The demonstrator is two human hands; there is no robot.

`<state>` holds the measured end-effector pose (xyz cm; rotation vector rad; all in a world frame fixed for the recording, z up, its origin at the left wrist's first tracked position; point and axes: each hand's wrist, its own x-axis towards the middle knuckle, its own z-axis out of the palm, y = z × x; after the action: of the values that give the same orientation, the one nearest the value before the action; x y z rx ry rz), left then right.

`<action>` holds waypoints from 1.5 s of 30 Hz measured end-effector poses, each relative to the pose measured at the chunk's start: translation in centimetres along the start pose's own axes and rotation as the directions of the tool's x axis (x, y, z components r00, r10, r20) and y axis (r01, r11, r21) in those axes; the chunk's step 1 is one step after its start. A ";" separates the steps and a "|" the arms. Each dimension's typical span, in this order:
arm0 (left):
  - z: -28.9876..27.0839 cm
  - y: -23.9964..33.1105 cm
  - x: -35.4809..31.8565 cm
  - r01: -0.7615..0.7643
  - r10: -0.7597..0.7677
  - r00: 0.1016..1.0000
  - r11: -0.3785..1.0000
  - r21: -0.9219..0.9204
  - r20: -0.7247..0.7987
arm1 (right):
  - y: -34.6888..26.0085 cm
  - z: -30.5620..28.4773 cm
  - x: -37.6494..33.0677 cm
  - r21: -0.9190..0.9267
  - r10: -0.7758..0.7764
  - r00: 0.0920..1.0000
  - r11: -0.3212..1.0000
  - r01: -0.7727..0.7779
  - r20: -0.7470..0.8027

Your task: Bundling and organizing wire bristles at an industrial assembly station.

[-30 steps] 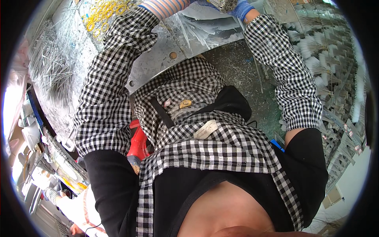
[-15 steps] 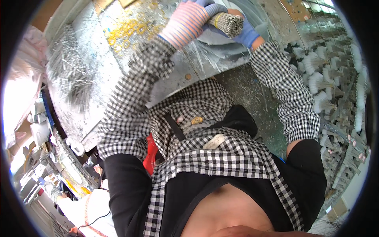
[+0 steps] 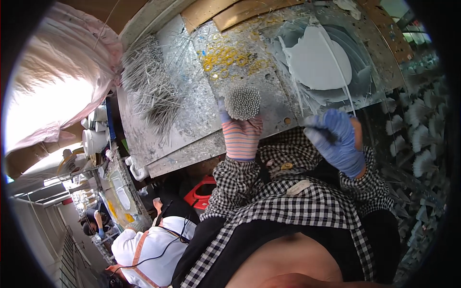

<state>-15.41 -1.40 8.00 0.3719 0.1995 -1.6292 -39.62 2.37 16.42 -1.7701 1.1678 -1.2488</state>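
One table (image 3: pixel 197 120) spans the view, bearing one white paste patch (image 3: pixel 319 60) at the right, one heap of loose grey strands (image 3: pixel 151 91) at the left and one scatter of yellow rings (image 3: pixel 226 58) between, overlapping too much to count. Two gloved hands show. The left hand (image 3: pixel 242 138) is closed around one bundle (image 3: pixel 242 102), above the table's near part; the right hand (image 3: pixel 338 143), well apart from it, has bent, blurred fingers, its grip width unclear. The bundle's rounded end faces up, pale grey, densely dotted with strand tips.
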 end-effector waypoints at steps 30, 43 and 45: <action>-1.0 0.6 -1.0 -0.055 0.055 0.993 0.998 -0.003 0.108 | 0.3 1.4 -1.3 0.080 0.153 0.948 0.980 -0.182 0.280; 0.3 1.0 -1.3 -0.149 0.137 0.987 0.976 0.156 0.086 | 1.1 0.6 -0.5 0.011 0.072 0.967 0.997 -0.077 0.245; 0.6 1.1 -1.1 -0.164 0.143 0.984 0.959 0.229 0.105 | 1.5 0.5 0.1 0.042 0.030 0.971 0.998 -0.041 0.235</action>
<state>-14.28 -0.70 9.01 0.4858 -0.0906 -1.5144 -39.59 1.77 15.01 -1.7979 1.0220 -1.0057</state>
